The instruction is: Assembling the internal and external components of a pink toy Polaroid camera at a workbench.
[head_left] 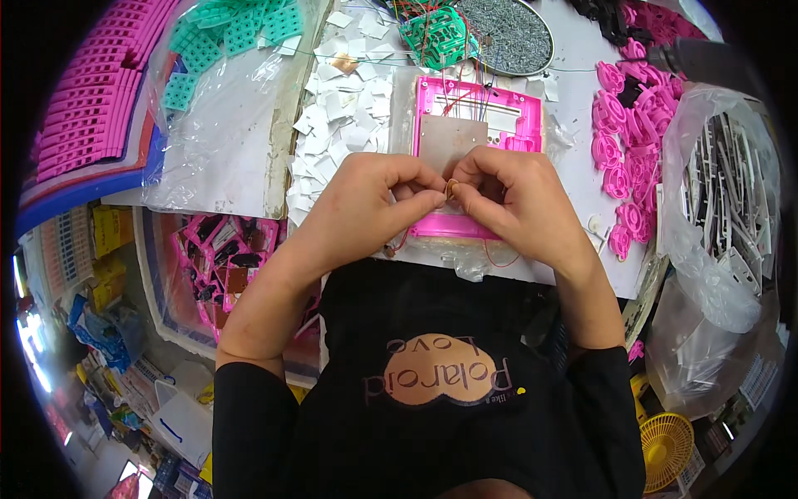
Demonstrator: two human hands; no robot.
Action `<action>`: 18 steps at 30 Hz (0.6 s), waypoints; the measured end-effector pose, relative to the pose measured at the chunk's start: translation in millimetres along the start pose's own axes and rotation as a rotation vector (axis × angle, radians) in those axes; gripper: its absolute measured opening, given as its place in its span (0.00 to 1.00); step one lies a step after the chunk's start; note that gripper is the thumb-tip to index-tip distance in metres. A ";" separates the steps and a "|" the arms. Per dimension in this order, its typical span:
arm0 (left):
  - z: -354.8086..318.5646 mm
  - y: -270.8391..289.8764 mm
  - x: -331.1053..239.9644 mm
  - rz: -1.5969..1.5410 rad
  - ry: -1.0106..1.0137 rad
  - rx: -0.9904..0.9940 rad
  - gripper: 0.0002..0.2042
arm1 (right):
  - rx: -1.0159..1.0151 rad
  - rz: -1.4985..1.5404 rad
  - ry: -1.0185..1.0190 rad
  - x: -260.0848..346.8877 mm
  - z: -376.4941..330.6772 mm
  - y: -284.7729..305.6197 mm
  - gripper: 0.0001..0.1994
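A small brass-coloured disc (451,190) is pinched between my two hands. My left hand (370,193) has its thumb and forefinger closed on one side of it, and my right hand (517,193) grips the other. Just below lies an open pink plastic casing (449,225), its near part partly covered by my hands. A grey-brown flat plate (451,137) sits inside the casing. Thin red and dark wires (465,96) run from the casing up to a green circuit board (436,37). A loop of red wire hangs beneath my right hand.
Beyond the casing stands a round tray of small screws (515,37). White square pads (349,108) lie to its left, teal pieces (199,50) farther left. Pink parts (628,141) and a bag of strips (727,191) are right. A crate (166,303) holds pink assemblies (229,258).
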State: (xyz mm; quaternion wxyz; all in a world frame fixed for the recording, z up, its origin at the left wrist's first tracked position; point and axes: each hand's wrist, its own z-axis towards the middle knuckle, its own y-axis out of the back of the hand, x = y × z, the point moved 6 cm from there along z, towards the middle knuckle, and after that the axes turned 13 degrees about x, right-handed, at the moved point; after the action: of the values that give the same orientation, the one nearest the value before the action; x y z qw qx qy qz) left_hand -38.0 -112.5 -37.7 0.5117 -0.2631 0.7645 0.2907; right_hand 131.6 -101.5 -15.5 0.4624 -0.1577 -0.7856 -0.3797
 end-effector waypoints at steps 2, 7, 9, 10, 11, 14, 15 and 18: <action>1.7 -3.2 -1.8 0.018 0.001 -0.018 0.07 | -0.006 -0.006 0.015 0.2 0.0 -0.9 0.06; 1.1 -12.7 -16.8 0.333 -0.156 -0.221 0.05 | -0.037 -0.130 0.052 8.1 0.1 -2.2 0.06; 0.9 -19.0 -17.5 0.478 -0.243 -0.318 0.04 | -0.059 -0.176 0.079 9.3 0.0 -3.6 0.06; 1.4 -20.9 -16.7 0.528 -0.275 -0.363 0.04 | -0.070 -0.200 0.092 9.7 0.0 -4.2 0.06; 0.6 -21.0 -17.3 0.579 -0.306 -0.408 0.04 | -0.064 -0.175 0.093 8.6 0.1 -4.6 0.05; 0.1 -13.3 -8.7 0.424 -0.271 -0.335 0.05 | -0.042 -0.116 0.067 5.9 -0.4 -3.5 0.05; -1.2 -9.7 -10.5 0.375 -0.243 -0.304 0.05 | -0.033 -0.108 0.040 7.8 -0.3 -1.8 0.05; -3.0 -4.5 -18.4 0.287 -0.186 -0.236 0.05 | -0.029 -0.064 0.008 5.8 0.1 -1.9 0.06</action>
State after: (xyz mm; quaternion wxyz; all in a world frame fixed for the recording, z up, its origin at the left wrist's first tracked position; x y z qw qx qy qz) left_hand -30.5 -115.8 -20.4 0.4990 -0.1817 0.7044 0.4710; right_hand 127.4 -103.3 -11.5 0.4509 -0.1376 -0.7827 -0.4064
